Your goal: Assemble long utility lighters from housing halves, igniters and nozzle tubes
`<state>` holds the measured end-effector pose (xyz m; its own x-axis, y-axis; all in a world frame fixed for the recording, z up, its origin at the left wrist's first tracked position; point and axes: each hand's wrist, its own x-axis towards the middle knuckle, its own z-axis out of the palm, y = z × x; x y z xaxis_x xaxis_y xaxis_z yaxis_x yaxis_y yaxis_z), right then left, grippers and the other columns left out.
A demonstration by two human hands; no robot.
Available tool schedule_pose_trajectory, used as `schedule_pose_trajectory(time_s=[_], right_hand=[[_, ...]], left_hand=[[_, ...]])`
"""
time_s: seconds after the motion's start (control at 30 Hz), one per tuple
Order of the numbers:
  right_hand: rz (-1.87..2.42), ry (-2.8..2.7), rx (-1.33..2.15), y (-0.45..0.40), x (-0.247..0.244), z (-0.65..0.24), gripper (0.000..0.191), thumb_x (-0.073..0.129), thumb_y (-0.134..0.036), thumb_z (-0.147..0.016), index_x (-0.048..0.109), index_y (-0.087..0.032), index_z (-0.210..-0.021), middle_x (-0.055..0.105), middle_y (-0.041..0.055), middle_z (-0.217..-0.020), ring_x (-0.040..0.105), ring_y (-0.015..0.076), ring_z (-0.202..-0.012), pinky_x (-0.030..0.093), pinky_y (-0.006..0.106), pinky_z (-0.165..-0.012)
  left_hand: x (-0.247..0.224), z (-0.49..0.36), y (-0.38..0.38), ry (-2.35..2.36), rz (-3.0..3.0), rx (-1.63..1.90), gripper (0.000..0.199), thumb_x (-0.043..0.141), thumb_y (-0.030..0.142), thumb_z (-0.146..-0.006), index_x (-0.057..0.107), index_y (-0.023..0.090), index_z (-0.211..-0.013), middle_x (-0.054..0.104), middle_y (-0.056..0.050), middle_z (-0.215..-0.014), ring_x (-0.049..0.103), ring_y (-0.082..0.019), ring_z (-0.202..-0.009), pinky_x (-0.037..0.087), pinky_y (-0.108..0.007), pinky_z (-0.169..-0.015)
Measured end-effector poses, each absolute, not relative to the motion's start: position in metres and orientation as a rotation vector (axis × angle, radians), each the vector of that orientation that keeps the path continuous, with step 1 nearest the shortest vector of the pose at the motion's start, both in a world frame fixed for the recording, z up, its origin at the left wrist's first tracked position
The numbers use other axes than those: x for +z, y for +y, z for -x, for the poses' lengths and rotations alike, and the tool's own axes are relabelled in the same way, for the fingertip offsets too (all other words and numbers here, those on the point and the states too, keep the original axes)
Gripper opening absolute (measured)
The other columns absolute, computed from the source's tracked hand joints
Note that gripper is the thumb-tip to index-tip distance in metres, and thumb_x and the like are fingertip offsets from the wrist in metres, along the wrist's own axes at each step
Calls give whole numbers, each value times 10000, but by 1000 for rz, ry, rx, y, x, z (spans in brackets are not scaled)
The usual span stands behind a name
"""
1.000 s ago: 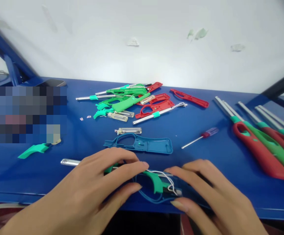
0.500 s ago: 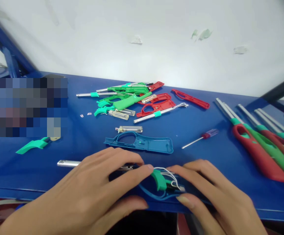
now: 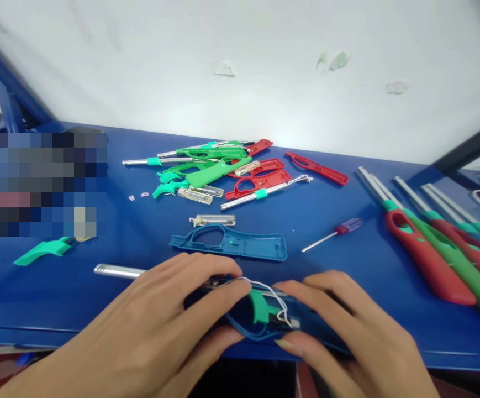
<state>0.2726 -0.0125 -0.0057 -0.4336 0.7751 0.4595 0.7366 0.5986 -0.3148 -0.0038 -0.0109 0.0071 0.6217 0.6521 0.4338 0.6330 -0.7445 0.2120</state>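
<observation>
Near the table's front edge lies a blue lighter half-shell (image 3: 243, 330) with a green trigger (image 3: 259, 307), a looped white wire (image 3: 280, 298) and a metal tube (image 3: 117, 271) sticking out to the left. My left hand (image 3: 161, 315) grips its left part, thumb below and fingers above. My right hand (image 3: 355, 320) holds the right end between thumb and fingers, which partly hide it. Just beyond my hands rests another blue half-shell (image 3: 260, 245), open side up, with a clear fuel tank (image 3: 215, 220) behind it.
Green half-shells (image 3: 219, 172), red half-shells (image 3: 268, 181), tubes and tanks form a pile at the back. A screwdriver (image 3: 339, 229) lies right of centre. Whole lighters (image 3: 430, 249) stand at the right. A green piece (image 3: 45, 250) is at the left.
The view has shifted slightly right, so the table items appear farther left. My left thumb has come up against the blue shell. Both hands still hold the assembly.
</observation>
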Motion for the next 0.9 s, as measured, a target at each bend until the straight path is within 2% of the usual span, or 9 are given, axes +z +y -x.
schedule_pose_trajectory(time_s=[0.1, 0.2, 0.37, 0.5, 0.73, 0.9], right_hand=[[1193, -2232, 82, -13, -5, -269, 355, 572, -556, -1098, 762, -263, -1160, 773, 39, -971, 810, 160, -802, 665, 208, -662], [1187, -2200, 51, -13, -2, -265, 408, 546, -590, -1097, 787, -261, -1101, 771, 34, -921, 803, 154, -763, 658, 207, -643], [1197, -2185, 38, -13, -2, -264, 430, 537, -597, -1099, 796, -254, -1095, 772, 33, -916, 799, 145, -757, 655, 207, -658], [1215, -2176, 59, -15, -2, -263, 434, 537, -597, -1098, 799, -251, -1099, 772, 32, -917, 799, 146, -772, 658, 211, -672], [1251, -2168, 85, -16, -3, -262, 430, 527, -582, -1107, 798, -248, -1118, 771, 44, -950, 803, 162, -806, 665, 229, -691], [1260, -2155, 91, -16, -3, -263, 411, 525, -580, -1109, 785, -262, -1123, 766, 32, -955, 801, 152, -808, 659, 221, -696]], left_hand=[[12, 5, -15, 1167, -2777, 755, 374, 529, 198, -1080, 635, 248, -1435, 693, -50, -1429, 693, -245, -1291, 586, -393, -1160], [13, 5, -15, 1160, -2835, 734, 352, 564, 213, -1072, 675, 285, -1399, 715, -46, -1401, 724, -258, -1249, 618, -414, -1111], [4, -2, -8, 1129, -2866, 865, 216, 557, 244, -1122, 683, 203, -1293, 747, -70, -1253, 725, -238, -1140, 591, -437, -1060], [-1, -11, -9, 1149, -2854, 912, 180, 556, 242, -1130, 671, 188, -1257, 739, -53, -1207, 720, -219, -1107, 574, -408, -1025], [-6, -20, -18, 1282, -2798, 1062, 156, 592, 212, -1117, 682, 156, -1231, 734, -61, -1206, 705, -222, -1176, 554, -396, -1093], [-16, -16, -24, 1281, -2826, 1102, 221, 645, 146, -1073, 676, 154, -1291, 704, -62, -1313, 635, -215, -1300, 464, -375, -1221]])
